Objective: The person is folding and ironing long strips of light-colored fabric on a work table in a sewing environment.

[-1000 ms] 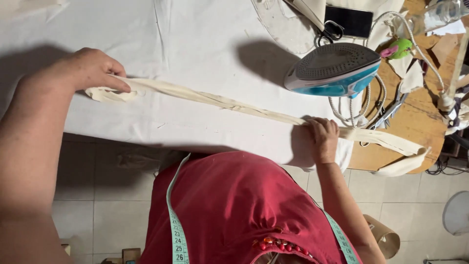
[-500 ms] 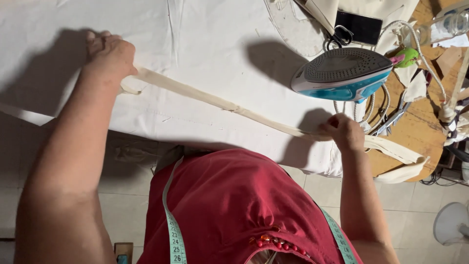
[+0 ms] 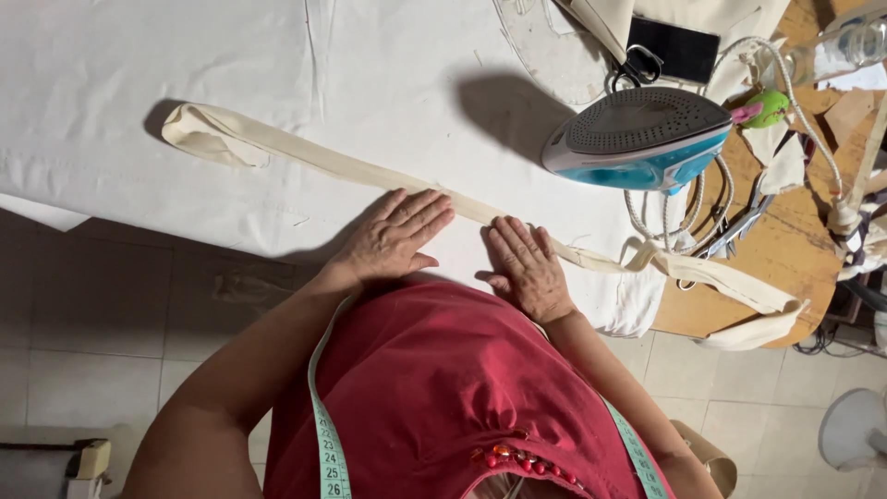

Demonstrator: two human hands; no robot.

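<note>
On white worktop (image 3: 185, 74): cream strip (image 3: 305, 157) lies diagonally, folded end far left. Left hand (image 3: 393, 236) and right hand (image 3: 527, 268) press it mid-length, fingers flat, grasping nothing. Iron (image 3: 637, 139) stands right. Step: flattening strip; pressing likely calls for the iron.

Two hands (image 3: 393, 236) (image 3: 527, 268), one cream fabric strip (image 3: 305, 159), one iron (image 3: 637, 139), one measuring tape (image 3: 325, 434), one phone (image 3: 673, 48)
</note>
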